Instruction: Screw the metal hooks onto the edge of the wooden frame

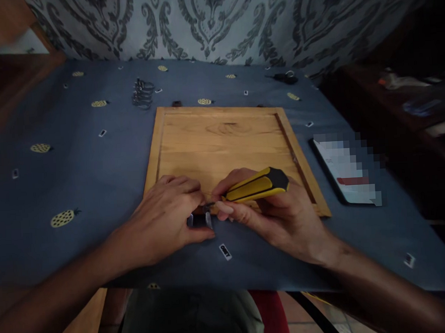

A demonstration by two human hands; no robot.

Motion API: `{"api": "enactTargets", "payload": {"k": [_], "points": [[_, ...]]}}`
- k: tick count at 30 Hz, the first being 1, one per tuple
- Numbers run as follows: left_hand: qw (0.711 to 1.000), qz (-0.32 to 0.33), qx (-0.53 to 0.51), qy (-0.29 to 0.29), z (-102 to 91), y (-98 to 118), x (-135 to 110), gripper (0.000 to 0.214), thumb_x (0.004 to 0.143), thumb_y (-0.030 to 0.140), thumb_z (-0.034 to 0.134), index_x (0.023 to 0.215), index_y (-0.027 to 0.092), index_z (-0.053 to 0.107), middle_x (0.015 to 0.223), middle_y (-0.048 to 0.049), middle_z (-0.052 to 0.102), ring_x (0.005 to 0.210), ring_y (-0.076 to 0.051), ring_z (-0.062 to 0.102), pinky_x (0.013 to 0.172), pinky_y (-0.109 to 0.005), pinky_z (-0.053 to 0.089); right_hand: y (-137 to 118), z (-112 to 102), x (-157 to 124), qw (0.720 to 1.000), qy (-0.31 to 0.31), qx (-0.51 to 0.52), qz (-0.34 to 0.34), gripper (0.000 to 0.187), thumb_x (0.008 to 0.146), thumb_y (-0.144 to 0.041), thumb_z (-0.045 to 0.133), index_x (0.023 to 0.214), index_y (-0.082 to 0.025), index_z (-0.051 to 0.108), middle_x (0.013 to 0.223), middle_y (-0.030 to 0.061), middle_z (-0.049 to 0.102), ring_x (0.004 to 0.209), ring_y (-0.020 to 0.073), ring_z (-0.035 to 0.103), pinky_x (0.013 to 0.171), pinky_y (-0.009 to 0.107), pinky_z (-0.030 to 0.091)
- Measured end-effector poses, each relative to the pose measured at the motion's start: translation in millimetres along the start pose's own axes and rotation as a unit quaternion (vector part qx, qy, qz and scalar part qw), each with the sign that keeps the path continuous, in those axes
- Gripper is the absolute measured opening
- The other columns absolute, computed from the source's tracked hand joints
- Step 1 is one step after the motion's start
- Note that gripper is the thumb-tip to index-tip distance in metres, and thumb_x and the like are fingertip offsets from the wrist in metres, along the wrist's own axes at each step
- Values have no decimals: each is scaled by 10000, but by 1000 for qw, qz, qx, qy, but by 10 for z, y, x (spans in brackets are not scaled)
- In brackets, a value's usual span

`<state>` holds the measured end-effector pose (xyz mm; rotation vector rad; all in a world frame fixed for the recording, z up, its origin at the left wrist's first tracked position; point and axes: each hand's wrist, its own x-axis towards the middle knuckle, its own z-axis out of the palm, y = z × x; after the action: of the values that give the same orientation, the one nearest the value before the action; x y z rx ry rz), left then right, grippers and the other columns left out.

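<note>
My right hand (pixel 280 213) is wrapped round a yellow and black screwdriver (pixel 259 185), whose tip points left at a small dark metal piece (pixel 200 218). My left hand (pixel 165 219) pinches that metal piece at the near edge of a wooden board (pixel 224 141). The board lies flat on a blue patterned tablecloth (pixel 77 184). Both hands meet at the board's front left corner. The screwdriver's tip is partly hidden by my fingers.
A phone (pixel 347 172) lies right of the board. A bunch of metal hooks or hinges (pixel 143 93) sits at the back left. A small dark object (pixel 287 77) lies at the back right. Dark furniture (pixel 409 107) stands to the right, and a patterned wall behind.
</note>
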<state>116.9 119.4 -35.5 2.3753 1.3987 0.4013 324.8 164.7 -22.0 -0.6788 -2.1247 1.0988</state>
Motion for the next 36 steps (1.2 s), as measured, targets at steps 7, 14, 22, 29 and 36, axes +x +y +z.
{"api": "enactTargets", "payload": {"k": [7, 14, 22, 29, 36], "points": [[1000, 0, -1, 12, 33, -4, -21, 340, 791, 442, 871, 963, 197, 711, 1021, -43, 722, 1024, -279, 672, 922, -431, 497, -19, -45, 21, 996, -7, 80, 48, 247, 988, -443, 667, 1143, -253, 687, 966, 18, 767, 788, 159, 753, 699, 266, 629], [1000, -5, -19, -10, 16, 1, -12, 292, 829, 415, 846, 999, 204, 736, 1040, -43, 717, 1043, -283, 665, 946, -454, 478, -110, -57, 31, 991, 28, 116, 57, 233, 990, -461, 657, 1031, -242, 723, 892, 22, 736, 623, 131, 713, 559, 251, 610], [1000, -10, -16, -3, 38, -9, -19, 326, 816, 450, 851, 999, 203, 740, 1108, -57, 717, 1083, -297, 658, 953, -454, 475, -131, -38, 58, 995, 66, 53, 48, 306, 892, -492, 774, 762, -225, 698, 636, -19, 675, 516, 124, 653, 461, 244, 526], [1000, -13, -13, -13, 20, 5, -9, 327, 802, 412, 873, 1001, 185, 746, 1025, -45, 708, 1016, -288, 662, 928, -456, 471, -131, 14, 56, 989, 77, 116, 51, 277, 853, -429, 829, 763, -222, 668, 709, -34, 698, 499, 103, 659, 472, 225, 557], [1000, -9, -12, -5, 30, -14, -23, 317, 807, 423, 868, 979, 191, 736, 1003, -36, 703, 984, -271, 655, 904, -438, 466, -127, 12, 44, 993, 80, 82, 30, 260, 876, -412, 811, 774, -223, 664, 689, -33, 688, 537, 113, 669, 490, 236, 540]]}}
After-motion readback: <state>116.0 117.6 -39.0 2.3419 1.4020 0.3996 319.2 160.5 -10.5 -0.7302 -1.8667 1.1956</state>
